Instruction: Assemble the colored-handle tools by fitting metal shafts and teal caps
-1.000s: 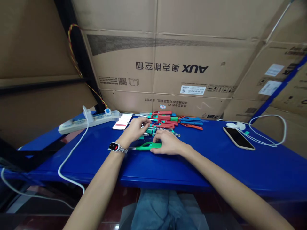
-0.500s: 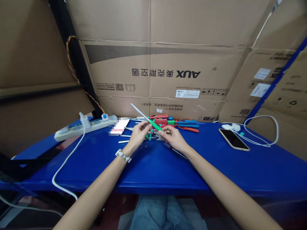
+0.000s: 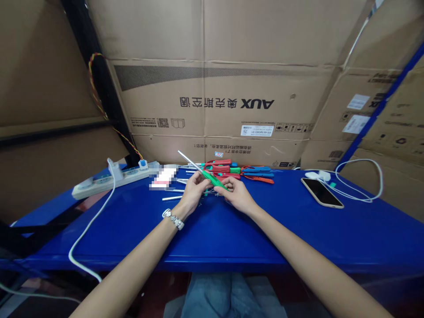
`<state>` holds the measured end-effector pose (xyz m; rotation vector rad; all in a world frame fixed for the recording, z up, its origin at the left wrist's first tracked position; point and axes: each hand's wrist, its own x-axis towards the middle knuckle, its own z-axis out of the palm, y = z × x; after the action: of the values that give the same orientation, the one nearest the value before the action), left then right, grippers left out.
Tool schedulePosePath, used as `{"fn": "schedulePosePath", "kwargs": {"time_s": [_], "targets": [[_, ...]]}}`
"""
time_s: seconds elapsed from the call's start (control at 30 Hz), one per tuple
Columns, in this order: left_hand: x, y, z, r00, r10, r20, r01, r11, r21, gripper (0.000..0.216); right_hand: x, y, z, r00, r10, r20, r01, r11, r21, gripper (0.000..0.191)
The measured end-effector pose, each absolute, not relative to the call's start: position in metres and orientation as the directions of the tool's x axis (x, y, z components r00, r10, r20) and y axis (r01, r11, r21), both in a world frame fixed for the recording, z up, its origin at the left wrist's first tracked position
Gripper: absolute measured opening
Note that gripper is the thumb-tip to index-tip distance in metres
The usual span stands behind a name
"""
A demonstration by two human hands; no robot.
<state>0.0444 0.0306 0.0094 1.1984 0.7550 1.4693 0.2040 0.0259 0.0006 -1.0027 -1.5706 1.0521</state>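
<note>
A long-necked lighter with a green body (image 3: 215, 181) and a thin metal tube slants up and left between my hands, above the desk. Its tube end is held in the fingers of my left hand (image 3: 194, 190), which wears a metal bracelet watch. My right hand (image 3: 236, 194) pinches the rear end of the green body. Just beyond my fingers lie several more lighters, among them red lighters (image 3: 221, 168) and blue lighters (image 3: 256, 172). Small screws (image 3: 200, 204) lie by my left hand. Loose small parts under the green lighter are mostly hidden by my hands.
A white power strip (image 3: 112, 179) with a cable stands at the left of the blue desk (image 3: 218, 240). A phone (image 3: 322, 192) lies to the right, beside a white charger and a coiled cable (image 3: 374, 198). Cardboard (image 3: 205, 79) walls the back.
The green lighter has turned slightly and come a little lower in my hands. A screwdriver seen on the desk by my right hand no longer shows.
</note>
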Motion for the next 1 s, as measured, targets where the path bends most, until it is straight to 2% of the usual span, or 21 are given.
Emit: {"fn": "schedulePosePath", "kwargs": {"time_s": [0.2, 0.4, 0.7, 1.0], "targets": [[0.054, 0.029, 0.004, 0.025, 0.966, 0.258, -0.391, -0.228, 0.892, 0.032, 0.200, 0.026, -0.004, -0.191, 0.915, 0.355, 0.158, 0.385, -0.909, 0.043], [0.052, 0.031, 0.005, -0.151, 0.963, 0.223, -0.332, -0.262, 0.906, 0.016, 0.198, 0.021, -0.002, -0.208, 0.899, 0.384, 0.243, 0.428, -0.870, 0.035], [0.048, 0.026, 0.013, -0.019, 0.962, 0.271, -0.361, -0.259, 0.896, 0.038, 0.202, 0.023, 0.003, -0.159, 0.930, 0.331, 0.171, 0.356, -0.919, 0.041], [0.047, 0.034, 0.005, -0.145, 0.961, 0.234, -0.328, -0.270, 0.905, 0.047, 0.208, 0.054, 0.009, -0.142, 0.894, 0.424, 0.321, 0.447, -0.835, 0.032]]}}
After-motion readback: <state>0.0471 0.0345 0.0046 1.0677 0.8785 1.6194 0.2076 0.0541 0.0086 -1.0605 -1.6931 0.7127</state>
